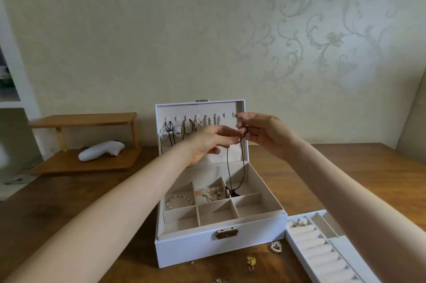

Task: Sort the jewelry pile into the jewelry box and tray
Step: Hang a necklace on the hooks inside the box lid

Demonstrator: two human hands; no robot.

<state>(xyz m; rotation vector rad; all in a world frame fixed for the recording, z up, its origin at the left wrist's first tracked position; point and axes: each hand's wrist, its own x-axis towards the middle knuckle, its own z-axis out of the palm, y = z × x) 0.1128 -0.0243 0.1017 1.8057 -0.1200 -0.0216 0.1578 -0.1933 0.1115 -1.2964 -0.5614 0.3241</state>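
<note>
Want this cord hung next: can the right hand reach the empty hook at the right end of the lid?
Probably yes. The right hand pinches the black cord just beside that empty hook, with nothing between them. The left hand pinches the cord too.

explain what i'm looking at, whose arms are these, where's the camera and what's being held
There is no machine here. These are a person's two bare arms, filmed by one camera worn on their head, looking forward and down. That is the only view.

On the brown wooden table stands an open white jewelry box with beige compartments. A pearl bracelet lies in one of them, and more pieces hang from hooks inside the raised lid. A white ring tray lies beside the box on the right, and a few small gold pieces lie loose in front.

The left hand and right hand both pinch a thin black cord necklace near the lid. Its dark pendant hangs down into the box.
</note>
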